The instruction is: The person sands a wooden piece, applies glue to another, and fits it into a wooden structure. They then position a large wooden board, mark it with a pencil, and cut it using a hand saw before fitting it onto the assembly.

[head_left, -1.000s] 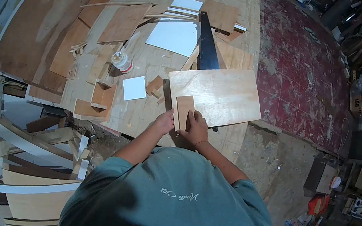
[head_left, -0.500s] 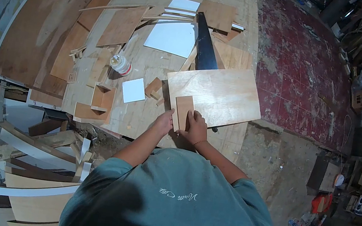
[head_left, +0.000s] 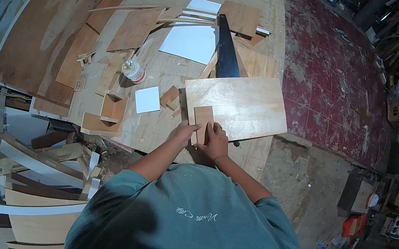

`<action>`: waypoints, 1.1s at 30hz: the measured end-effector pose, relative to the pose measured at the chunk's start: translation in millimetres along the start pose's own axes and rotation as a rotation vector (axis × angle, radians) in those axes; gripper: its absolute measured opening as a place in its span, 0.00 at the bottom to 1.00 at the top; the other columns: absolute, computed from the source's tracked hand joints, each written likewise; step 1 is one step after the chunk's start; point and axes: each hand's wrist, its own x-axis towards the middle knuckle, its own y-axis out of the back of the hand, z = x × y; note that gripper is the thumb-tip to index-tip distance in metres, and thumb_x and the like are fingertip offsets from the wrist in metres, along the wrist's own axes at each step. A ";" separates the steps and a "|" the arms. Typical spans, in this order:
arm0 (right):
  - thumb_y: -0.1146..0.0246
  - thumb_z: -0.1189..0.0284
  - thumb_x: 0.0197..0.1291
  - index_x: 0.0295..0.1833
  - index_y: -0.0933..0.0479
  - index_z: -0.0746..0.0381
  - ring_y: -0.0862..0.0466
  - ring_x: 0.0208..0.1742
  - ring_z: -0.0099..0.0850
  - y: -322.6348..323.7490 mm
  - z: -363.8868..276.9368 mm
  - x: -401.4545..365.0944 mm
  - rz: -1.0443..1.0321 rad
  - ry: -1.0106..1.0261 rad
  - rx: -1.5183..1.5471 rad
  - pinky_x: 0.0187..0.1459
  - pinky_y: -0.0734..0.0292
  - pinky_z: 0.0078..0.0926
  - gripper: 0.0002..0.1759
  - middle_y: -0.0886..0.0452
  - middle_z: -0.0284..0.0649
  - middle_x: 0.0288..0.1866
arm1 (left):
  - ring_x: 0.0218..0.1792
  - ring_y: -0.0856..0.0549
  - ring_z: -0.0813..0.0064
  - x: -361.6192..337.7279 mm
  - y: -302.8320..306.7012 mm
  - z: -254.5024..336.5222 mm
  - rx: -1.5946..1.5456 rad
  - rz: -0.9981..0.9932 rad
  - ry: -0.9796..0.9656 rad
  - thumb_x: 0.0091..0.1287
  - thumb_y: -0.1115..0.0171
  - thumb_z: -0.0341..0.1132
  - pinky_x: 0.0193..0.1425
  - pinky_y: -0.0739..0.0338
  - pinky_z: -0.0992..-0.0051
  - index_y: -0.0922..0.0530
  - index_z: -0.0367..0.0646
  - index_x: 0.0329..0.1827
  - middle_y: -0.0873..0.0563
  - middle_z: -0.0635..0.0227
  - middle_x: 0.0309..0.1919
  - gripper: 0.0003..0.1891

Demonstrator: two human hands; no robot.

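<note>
A small brown wood strip [head_left: 203,117] lies on the lower left corner of a larger pale wooden board [head_left: 244,103]. My left hand [head_left: 186,133] is closed at the left edge of the two pieces, its thumb reaching onto the strip. From the right, my right hand [head_left: 216,142] holds the strip's other side, its fingers bent over it and the board. Beyond the board lies a dark saw blade [head_left: 228,51], its near end hidden by the board. A small white square [head_left: 147,100] and brown wood scraps [head_left: 169,95] are left of my hands.
A clear jar [head_left: 133,71] stands on the worktable [head_left: 162,132], with an open wooden box piece [head_left: 113,107] at its near left. White panels [head_left: 189,40] and thin boards [head_left: 135,30] lie farther back. Stacked wood pieces [head_left: 49,161] are at the lower left, beside the table.
My left hand has moved slightly up and right, and its thumb now rests on the strip's edge. The strip and the board look almost unmoved.
</note>
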 end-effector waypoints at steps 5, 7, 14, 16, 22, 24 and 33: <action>0.25 0.52 0.32 0.67 0.37 0.61 0.30 0.59 0.50 3.6 -2.1 0.1 -0.012 -0.006 0.001 0.57 0.32 0.43 0.54 0.36 0.53 0.64 | 0.38 0.16 0.66 -1.8 -3.4 0.8 0.052 0.049 -0.037 0.60 0.37 0.28 0.42 0.20 0.69 0.28 0.33 0.49 0.18 0.56 0.40 0.16; 0.25 0.52 0.32 0.67 0.38 0.61 0.31 0.59 0.50 3.0 -1.7 0.2 -0.009 -0.004 0.002 0.57 0.32 0.43 0.54 0.36 0.54 0.63 | 0.38 0.16 0.66 -1.8 -3.2 0.9 0.074 0.056 -0.050 0.59 0.36 0.28 0.42 0.20 0.69 0.28 0.33 0.49 0.17 0.57 0.40 0.16; 0.25 0.52 0.34 0.67 0.39 0.59 0.30 0.59 0.49 0.5 -0.1 0.1 0.007 0.008 0.000 0.54 0.31 0.45 0.53 0.36 0.51 0.65 | 0.38 0.16 0.68 1.1 -0.4 -0.8 0.109 0.047 -0.030 0.61 0.37 0.29 0.43 0.20 0.70 0.27 0.34 0.50 0.17 0.58 0.40 0.16; 0.26 0.51 0.35 0.67 0.39 0.59 0.30 0.59 0.48 0.6 -0.2 0.4 -0.003 0.003 -0.012 0.54 0.31 0.45 0.52 0.37 0.51 0.65 | 0.38 0.16 0.68 -0.4 -1.1 0.1 0.096 0.036 -0.034 0.61 0.37 0.29 0.43 0.20 0.70 0.27 0.34 0.50 0.17 0.58 0.40 0.16; 0.26 0.51 0.35 0.67 0.39 0.59 0.30 0.59 0.48 1.1 0.1 3.6 -0.010 -0.005 -0.011 0.54 0.31 0.44 0.53 0.37 0.51 0.65 | 0.39 0.16 0.68 -3.2 -3.1 3.0 0.056 0.028 -0.016 0.62 0.38 0.30 0.44 0.21 0.70 0.25 0.35 0.51 0.16 0.59 0.41 0.15; 0.26 0.51 0.35 0.67 0.39 0.59 0.30 0.59 0.48 1.7 -0.2 4.4 -0.004 -0.003 -0.006 0.54 0.31 0.44 0.53 0.37 0.51 0.65 | 0.37 0.15 0.69 -4.2 -3.6 2.5 0.014 0.022 -0.046 0.58 0.35 0.30 0.41 0.21 0.72 0.23 0.33 0.48 0.16 0.59 0.39 0.16; 0.25 0.52 0.33 0.67 0.38 0.60 0.31 0.60 0.49 4.1 -1.7 4.6 -0.011 -0.022 0.016 0.56 0.33 0.44 0.53 0.37 0.53 0.65 | 0.39 0.16 0.66 -1.1 -2.5 0.3 0.072 0.042 -0.008 0.61 0.37 0.30 0.44 0.20 0.68 0.26 0.34 0.51 0.17 0.57 0.42 0.16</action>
